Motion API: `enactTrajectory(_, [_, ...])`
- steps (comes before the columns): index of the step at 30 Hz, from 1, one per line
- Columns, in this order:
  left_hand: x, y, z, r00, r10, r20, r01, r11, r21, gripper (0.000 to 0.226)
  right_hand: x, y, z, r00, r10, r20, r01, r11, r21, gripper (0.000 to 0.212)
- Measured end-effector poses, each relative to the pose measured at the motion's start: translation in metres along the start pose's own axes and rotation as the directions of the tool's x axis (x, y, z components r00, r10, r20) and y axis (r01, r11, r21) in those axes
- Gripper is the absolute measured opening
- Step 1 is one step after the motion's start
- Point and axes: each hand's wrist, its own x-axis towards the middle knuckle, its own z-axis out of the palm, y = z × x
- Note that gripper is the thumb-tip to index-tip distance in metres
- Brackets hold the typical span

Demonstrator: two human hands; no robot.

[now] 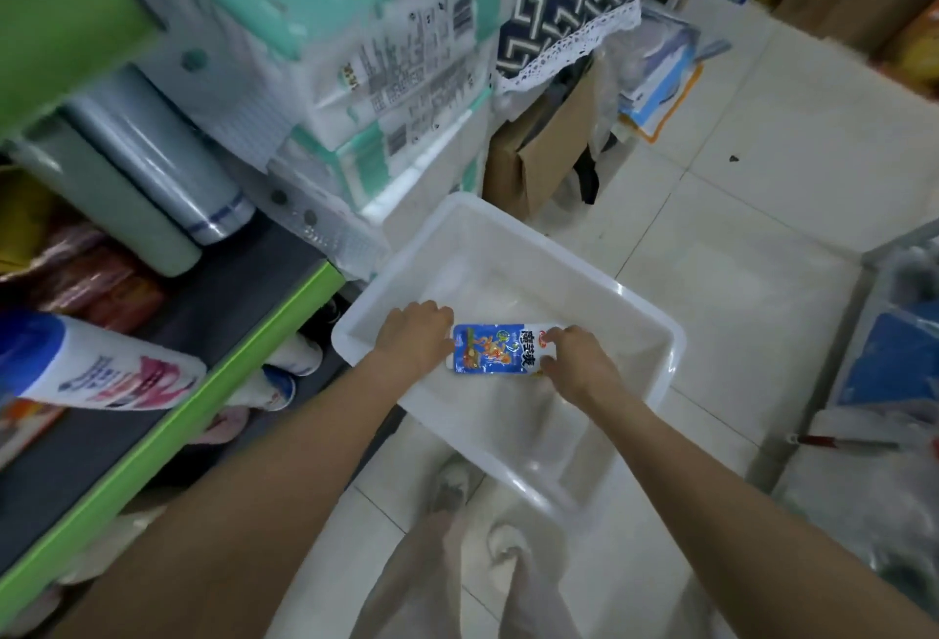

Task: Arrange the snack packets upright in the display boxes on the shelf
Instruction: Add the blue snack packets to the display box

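A blue snack packet (490, 348) with orange artwork and white lettering lies flat, lengthwise across the inside of a white plastic tub (630, 303), close to the tub's near-left rim. Both hands hold it by its short ends. The left hand (416, 336) covers the packet's left end, its fingers curled down over that edge, knuckles up. The right hand (574, 359) takes the right end, thumb and forefinger pinching the packet's white strip, the other fingers bent beneath. Both forearms reach forward and down from the bottom corners of the view, bare, converging over the tub.

The tub stands on a pale tiled floor (762, 181), and the person's legs and light shoes (452, 481) show below its near edge. To the left runs a shelf with a green front edge (167, 430); a white, blue and pink bottle (96, 369) lies on it. Beyond the tub's far corner rise stacked packs of tissue in teal wrapping (355, 53), with a brown cardboard box (538, 150) beside them.
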Motion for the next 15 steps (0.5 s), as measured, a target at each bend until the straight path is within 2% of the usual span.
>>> enactTrajectory(4, [-0.046, -0.005, -0.014, 0.992, -0.129, 0.011, 0.13, 0.982, -0.137, 0.037, -0.021, -0.033, -0.017, 0.982, -0.191, 0.005, 0.19, 0.975, -0.115, 0.031])
enactTrajectory(8, [-0.123, -0.022, -0.025, 0.958, -0.288, -0.005, 0.265, 0.885, -0.382, 0.032, -0.05, -0.072, -0.027, 0.915, -0.396, 0.08, 0.404, 0.904, -0.142, 0.027])
enactTrajectory(12, [-0.222, -0.045, -0.02, 0.87, -0.49, -0.057, 0.381, 0.74, -0.555, 0.026, -0.094, -0.128, -0.02, 0.78, -0.577, 0.242, 0.62, 0.766, -0.172, 0.031])
enactTrajectory(15, [-0.298, -0.061, -0.003, 0.763, -0.644, -0.058, 0.455, 0.598, -0.66, 0.028, -0.133, -0.175, 0.007, 0.629, -0.671, 0.393, 0.772, 0.598, -0.214, 0.029])
